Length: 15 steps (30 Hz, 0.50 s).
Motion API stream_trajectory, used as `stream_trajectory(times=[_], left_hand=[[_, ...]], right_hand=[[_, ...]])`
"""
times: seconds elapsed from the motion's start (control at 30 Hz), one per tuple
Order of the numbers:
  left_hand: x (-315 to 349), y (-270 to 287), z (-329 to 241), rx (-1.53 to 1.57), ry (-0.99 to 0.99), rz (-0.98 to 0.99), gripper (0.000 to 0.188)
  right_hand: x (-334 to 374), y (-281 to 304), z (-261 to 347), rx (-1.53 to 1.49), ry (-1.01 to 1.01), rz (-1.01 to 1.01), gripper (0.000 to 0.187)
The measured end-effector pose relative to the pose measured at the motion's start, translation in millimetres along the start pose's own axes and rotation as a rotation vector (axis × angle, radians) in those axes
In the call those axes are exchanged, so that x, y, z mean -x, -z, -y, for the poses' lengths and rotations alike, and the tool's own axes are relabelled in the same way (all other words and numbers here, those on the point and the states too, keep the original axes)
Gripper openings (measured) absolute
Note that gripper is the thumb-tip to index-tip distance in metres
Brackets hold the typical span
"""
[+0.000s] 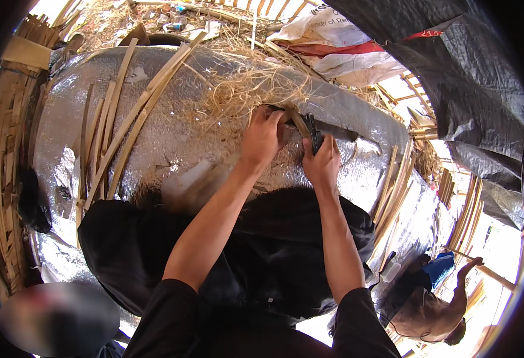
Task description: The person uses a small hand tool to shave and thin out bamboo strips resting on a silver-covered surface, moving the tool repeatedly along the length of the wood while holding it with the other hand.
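My left hand (265,138) is closed, its fingertips pinched at the upper end of a short bamboo strip (299,123). Just right of it, my right hand (321,162) is closed around a narrow black tool (314,132) lying along the strip; its exact kind is unclear. From beside the tool a long dark shape (339,130) runs to the right, and I cannot tell whether it is a blade or a shadow. Beyond my left hand lies a tangle of thin pale shavings (244,92). Both hands are above a silvery sheet (214,128).
Long bamboo strips (128,116) lean on the sheet at left, with more strips (395,185) at right. A bamboo stack (2,161) stands far left. Black tarpaulin (483,77) hangs upper right near white sacks (339,45). Another person (432,310) grips a pole at lower right.
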<state>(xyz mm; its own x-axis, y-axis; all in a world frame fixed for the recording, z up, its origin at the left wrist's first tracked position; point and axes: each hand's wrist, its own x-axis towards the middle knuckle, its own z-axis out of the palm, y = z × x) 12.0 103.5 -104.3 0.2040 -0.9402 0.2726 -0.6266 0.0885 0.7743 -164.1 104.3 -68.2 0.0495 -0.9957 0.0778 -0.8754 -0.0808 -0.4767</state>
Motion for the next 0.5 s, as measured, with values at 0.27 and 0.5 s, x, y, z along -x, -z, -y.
stream_trajectory(times=[0.27, 0.5], left_hand=[[-6, -10, -14, -0.087, 0.086, -0.064, 0.055], [-4, -15, -12, -0.291, 0.055, -0.105, 0.061]], right_hand=[[-6, 0, -10, 0.013, 0.081, -0.029, 0.040], [-27, 49, 49, -0.241, -0.087, 0.035, 0.032]])
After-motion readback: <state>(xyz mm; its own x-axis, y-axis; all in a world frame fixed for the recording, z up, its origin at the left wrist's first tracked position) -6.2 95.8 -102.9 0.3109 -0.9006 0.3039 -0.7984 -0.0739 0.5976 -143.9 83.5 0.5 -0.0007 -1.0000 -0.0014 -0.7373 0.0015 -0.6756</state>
